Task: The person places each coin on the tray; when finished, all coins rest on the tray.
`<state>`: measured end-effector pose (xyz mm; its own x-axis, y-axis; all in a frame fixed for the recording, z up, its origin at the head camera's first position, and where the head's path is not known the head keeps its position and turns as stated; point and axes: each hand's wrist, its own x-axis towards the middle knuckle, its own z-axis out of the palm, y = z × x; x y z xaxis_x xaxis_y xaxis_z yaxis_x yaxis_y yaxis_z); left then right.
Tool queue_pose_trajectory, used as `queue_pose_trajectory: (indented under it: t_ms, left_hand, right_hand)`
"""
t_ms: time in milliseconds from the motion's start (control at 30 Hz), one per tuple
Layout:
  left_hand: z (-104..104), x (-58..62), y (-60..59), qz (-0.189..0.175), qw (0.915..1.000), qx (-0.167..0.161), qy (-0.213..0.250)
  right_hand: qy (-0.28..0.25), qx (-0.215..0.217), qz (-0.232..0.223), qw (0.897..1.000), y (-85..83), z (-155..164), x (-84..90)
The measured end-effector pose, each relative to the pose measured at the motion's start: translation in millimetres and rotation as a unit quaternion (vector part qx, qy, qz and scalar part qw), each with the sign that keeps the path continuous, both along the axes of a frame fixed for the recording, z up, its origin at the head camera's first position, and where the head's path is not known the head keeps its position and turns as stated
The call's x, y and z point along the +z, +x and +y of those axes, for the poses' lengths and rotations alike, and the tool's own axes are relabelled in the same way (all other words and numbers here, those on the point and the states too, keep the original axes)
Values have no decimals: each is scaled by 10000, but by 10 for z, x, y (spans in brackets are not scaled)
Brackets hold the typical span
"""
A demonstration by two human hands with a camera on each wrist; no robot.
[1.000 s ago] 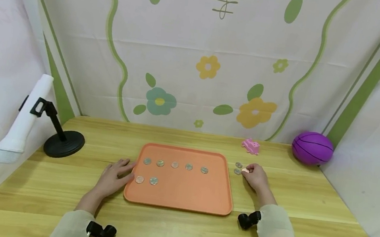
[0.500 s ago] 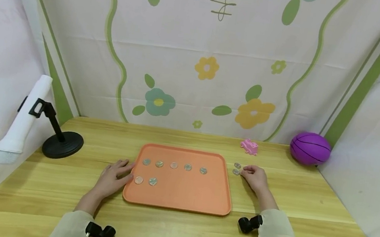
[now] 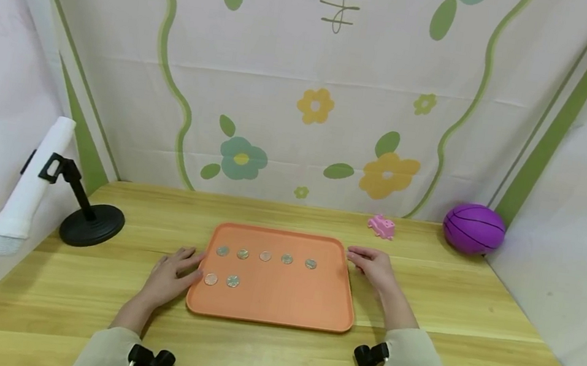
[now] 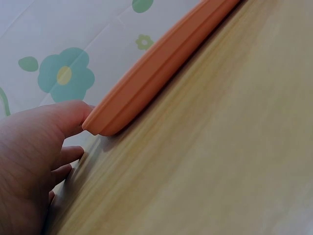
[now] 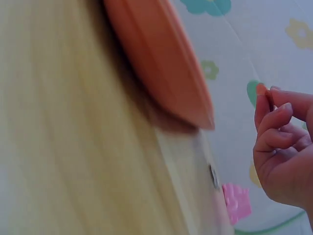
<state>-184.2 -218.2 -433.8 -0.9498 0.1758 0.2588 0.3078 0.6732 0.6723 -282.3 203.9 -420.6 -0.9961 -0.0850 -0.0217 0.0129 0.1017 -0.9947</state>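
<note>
Coins [image 3: 264, 256] number seven on the orange tray [image 3: 277, 304]: five in a back row, two in front at the left. An eighth coin [image 5: 213, 176] lies on the table [image 3: 477, 312] beside the tray. Right hand [image 3: 374, 266] hovers at the tray's right rim, fingertips [image 5: 264, 98] pinching something small. Left hand [image 3: 170, 272] lies flat, fingers [image 4: 68, 117] spread, touching the left rim. One pink toy [image 3: 381, 225], one purple ball [image 3: 474, 228]. Backdrop script cannot be read.

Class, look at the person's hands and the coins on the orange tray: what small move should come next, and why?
Probably the right hand, pinching a coin beside the tray, moves over it and sets the coin third in the front row, which holds two against five behind.
</note>
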Motion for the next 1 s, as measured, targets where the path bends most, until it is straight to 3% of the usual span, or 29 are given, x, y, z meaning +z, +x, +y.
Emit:
queue_pose_trajectory:
  t_ms: [267,400,733,1000]
  left_hand:
    - [-25,-19,-7,39,9999,35,-88]
    - [-28,-22,-8,69,9999,49,-114]
    - [-26,-12,-2,87,9999,41,-81]
    - [1,7,-1,-30,10000,24,-57]
  right_hand:
    - [160,429,-28,9989,268,-640,284]
    - [99,722,12,9973,340,-899,318]
    - [217,1366,-160,9903,471,-1383,151]
    - [544,1522,-87,9868,550,-1540,-44]
